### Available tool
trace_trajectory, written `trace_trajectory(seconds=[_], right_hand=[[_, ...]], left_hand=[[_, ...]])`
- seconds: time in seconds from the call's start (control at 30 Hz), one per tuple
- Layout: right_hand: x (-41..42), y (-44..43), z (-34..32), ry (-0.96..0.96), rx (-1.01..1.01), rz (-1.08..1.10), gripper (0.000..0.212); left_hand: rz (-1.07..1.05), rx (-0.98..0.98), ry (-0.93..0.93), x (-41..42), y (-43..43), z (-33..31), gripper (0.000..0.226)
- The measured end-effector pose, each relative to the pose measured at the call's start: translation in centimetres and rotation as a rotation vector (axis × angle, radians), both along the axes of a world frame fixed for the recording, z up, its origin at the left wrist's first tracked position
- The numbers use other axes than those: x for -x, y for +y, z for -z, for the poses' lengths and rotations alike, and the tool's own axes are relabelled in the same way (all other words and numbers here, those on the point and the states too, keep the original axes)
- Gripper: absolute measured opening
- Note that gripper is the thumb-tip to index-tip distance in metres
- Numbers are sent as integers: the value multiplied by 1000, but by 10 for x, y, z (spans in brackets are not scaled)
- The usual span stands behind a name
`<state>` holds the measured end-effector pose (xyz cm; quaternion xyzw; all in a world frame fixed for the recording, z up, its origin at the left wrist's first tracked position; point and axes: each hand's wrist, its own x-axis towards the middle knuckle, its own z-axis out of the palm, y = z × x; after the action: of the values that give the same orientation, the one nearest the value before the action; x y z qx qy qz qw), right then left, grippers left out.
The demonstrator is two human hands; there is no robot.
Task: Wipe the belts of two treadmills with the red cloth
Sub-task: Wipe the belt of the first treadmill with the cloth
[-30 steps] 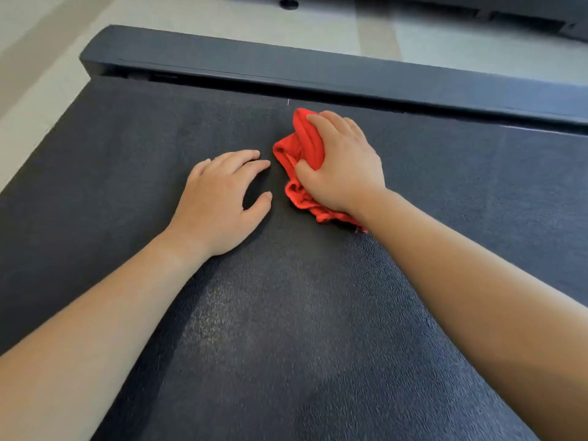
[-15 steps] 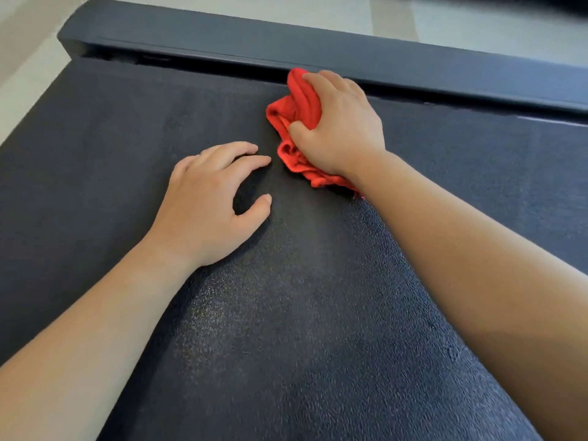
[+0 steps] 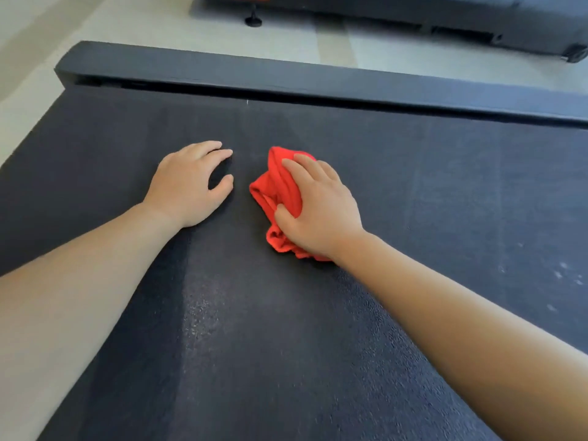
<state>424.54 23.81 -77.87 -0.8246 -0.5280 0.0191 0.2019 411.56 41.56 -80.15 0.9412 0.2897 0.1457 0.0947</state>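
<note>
Near the middle of the frame, the right hand grips the bunched red cloth and presses it onto the dark treadmill belt, thumb and fingers curled over the folds. Half a second ago the cloth was pushed right up against the black end bar at the top of the belt. Now it sits well back from that bar, pulled toward the person, so one forward-and-back stroke over this strip looks finished. The left hand stays planted on the belt just left of the cloth, fingers loosely arched and holding nothing, and there is a narrow gap of bare belt between the two hands. The cloth pokes out ahead of and to the left of the right hand, with a frayed edge trailing under the wrist. Pale specks at the right edge of the frame suggest that side of the belt still needs wiping. Another dark machine, likely the second treadmill, lies across the floor at the upper right, so most of the task probably remains.
</note>
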Motion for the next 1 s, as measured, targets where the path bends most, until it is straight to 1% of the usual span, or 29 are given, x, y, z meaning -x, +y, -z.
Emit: trace_trajectory(seconds=[0.03,0.13,0.23,0.3,0.43,0.5,0.57,0.73,0.83,1.0], right_hand=[[6,-19,0,3,-8,-2,66],[23,-75,0,16,-29,-7,68],[22,-107,-5,37,-16,-20,68],[14,-108,-7,48,-4,6,66],[8,-85,-7,44,2,201,62],[12,-81,-7,10,19,227,61],[21,-91,-6,3,45,199,62],[61,-160,-4,7,68,35,70],[77,-188,-3,-6,67,21,72],[68,-168,-6,-14,68,59,68]], left_hand=[[-19,-4,29,1,-4,0,47],[-57,69,66,12,-38,-5,49],[16,111,72,34,-92,-9,50],[71,128,106,50,-125,-8,50],[164,144,128,77,-165,-7,50],[200,141,135,91,-176,-6,49],[204,146,126,102,-183,-6,50],[162,167,80,106,-190,-11,51],[147,161,66,104,-190,-11,50],[162,123,60,103,-190,-11,51]])
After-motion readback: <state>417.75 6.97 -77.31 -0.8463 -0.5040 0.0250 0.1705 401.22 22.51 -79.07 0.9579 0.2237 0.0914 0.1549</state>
